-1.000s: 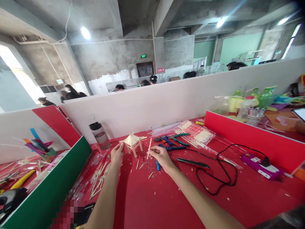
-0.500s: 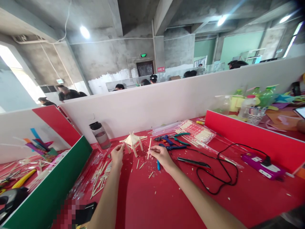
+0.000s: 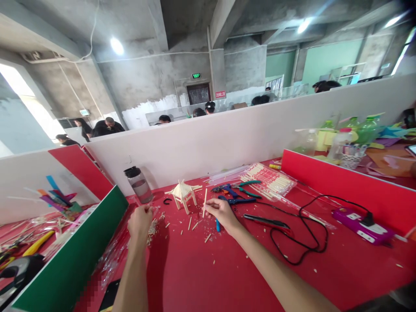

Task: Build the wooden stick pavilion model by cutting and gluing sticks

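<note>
My right hand [image 3: 222, 214] pinches a short wooden stick [image 3: 205, 200] and keeps it nearly upright. To the left of that stick stands a small pavilion model [image 3: 183, 193] built of pale sticks, with a peaked roof on thin legs. My left hand [image 3: 140, 222] is over the left part of the table, below the water bottle [image 3: 139, 185], its fingers curled together. Whether anything is in those fingers is hidden. Small stick scraps [image 3: 152, 229] lie beside it, and a black curved piece [image 3: 167, 201] rests between that hand and the model.
Blue-handled pliers [image 3: 238, 200], a utility knife [image 3: 266, 222] and a bag of sticks [image 3: 268, 180] lie to the right. A black cable [image 3: 300, 251] loops from a purple power strip [image 3: 360, 226]. Green [image 3: 71, 255] and red dividers [image 3: 347, 188] flank the table; a white partition [image 3: 208, 143] stands behind.
My left hand has moved left, away from the pavilion model, uncovering the black curved piece; its arm now covers the loose sticks there. My right hand still holds its stick in about the same place.
</note>
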